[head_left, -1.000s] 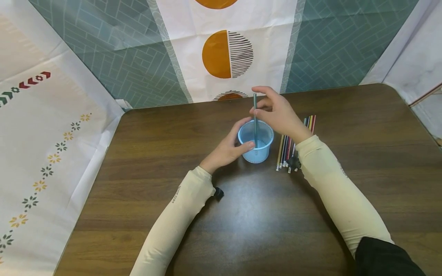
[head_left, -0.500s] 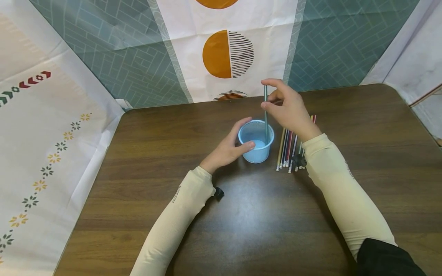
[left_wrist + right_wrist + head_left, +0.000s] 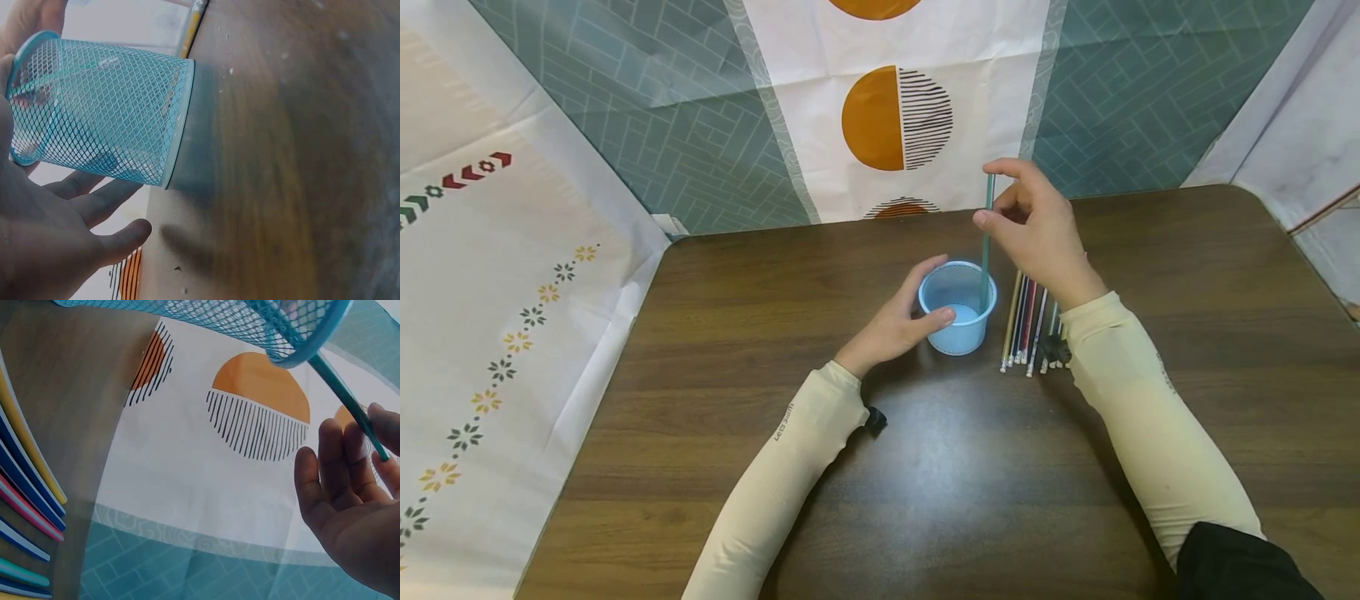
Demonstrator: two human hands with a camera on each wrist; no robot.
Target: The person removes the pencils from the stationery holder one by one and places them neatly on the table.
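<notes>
A light blue mesh pencil cup (image 3: 958,338) stands upright on the table. My left hand (image 3: 901,323) holds its left side, with the thumb over the near rim and a finger reaching round the far side. In the left wrist view the cup's mesh wall (image 3: 106,106) fills the upper left. Above the cup's right side, my right hand (image 3: 1039,229) pinches a teal pencil (image 3: 986,258) by its upper part, the index fingertip on the top end. The pencil's lower part is inside the cup, near the right wall; the right wrist view shows the pencil (image 3: 340,387) crossing the rim.
Several coloured pencils (image 3: 1026,325) lie side by side on the brown wooden table (image 3: 940,467), right of the cup and partly under my right wrist. A patterned cloth (image 3: 985,100) hangs behind the table's far edge. White cloth (image 3: 512,350) covers the left side.
My right hand has moved right and up with the teal pencil, from the cup's middle to its right side. The left hand and the cup have stayed in place.
</notes>
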